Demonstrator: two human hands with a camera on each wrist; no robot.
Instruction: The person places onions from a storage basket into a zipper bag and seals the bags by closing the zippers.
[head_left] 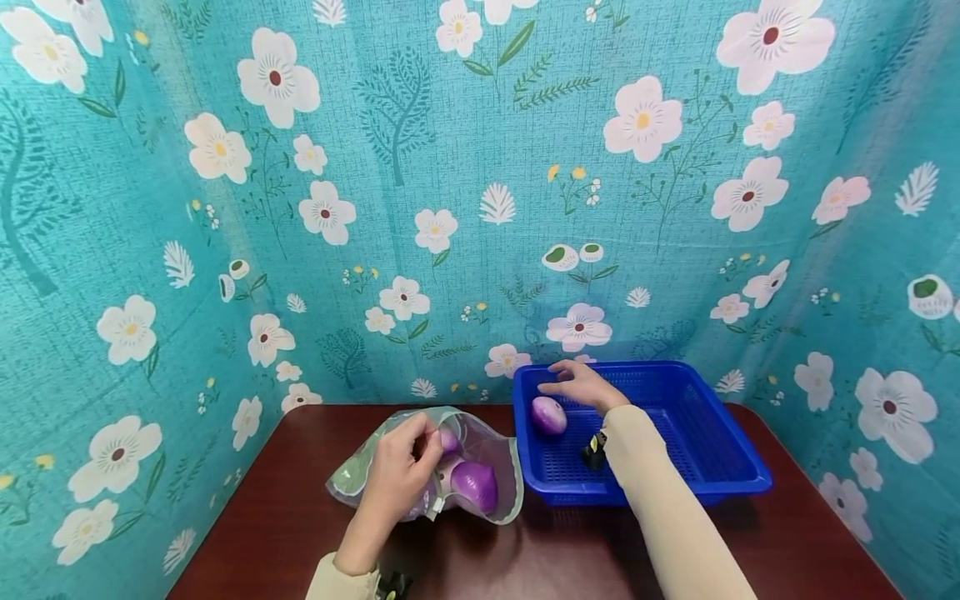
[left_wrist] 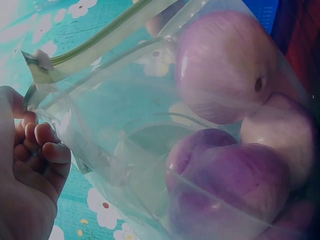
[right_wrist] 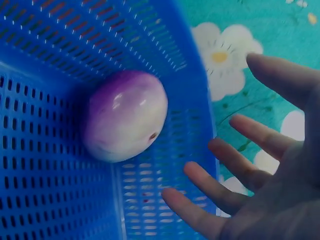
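Observation:
My left hand [head_left: 401, 467] pinches the edge of a clear zip bag [left_wrist: 100, 55] with a pale green rim, holding it up. Inside the bag are several purple-and-white onions [head_left: 476, 485]; in the left wrist view they lie bunched together [left_wrist: 225, 65]. My right hand [head_left: 585, 387] is over the back left corner of a blue plastic basket [head_left: 720, 486], its fingers spread and holding nothing. Below it, one purple-and-white onion [right_wrist: 126, 117] lies in that corner of the basket, apart from the fingers.
The bag and basket sit side by side on a dark red-brown table [head_left: 277, 492]. A teal curtain [head_left: 420, 167] with white flowers hangs behind the table and along both sides. The basket has slotted walls and a raised rim.

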